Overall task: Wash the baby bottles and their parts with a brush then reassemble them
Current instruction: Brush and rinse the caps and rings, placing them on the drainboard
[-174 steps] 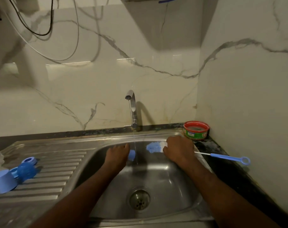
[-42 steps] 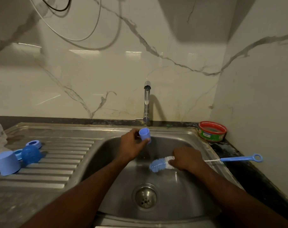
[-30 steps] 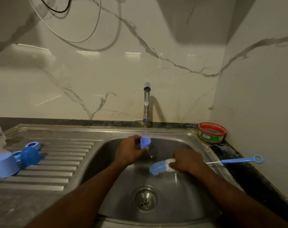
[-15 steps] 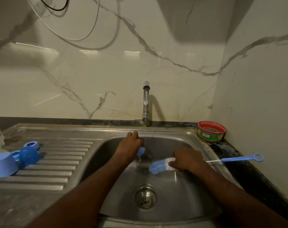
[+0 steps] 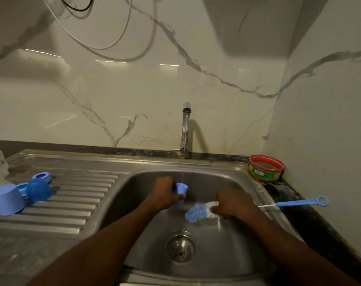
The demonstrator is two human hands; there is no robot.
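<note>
Fingers of the left hand [image 5: 165,195] curl round a small blue cap [image 5: 181,187] under the tap's stream [image 5: 183,170]; the right hand [image 5: 233,203] grips the bottle brush [image 5: 198,211] over the sink [image 5: 216,244].

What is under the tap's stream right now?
A small blue cap, held in the left hand over the sink. The fingers cover the cap's near side; its inside cannot be seen.
</note>
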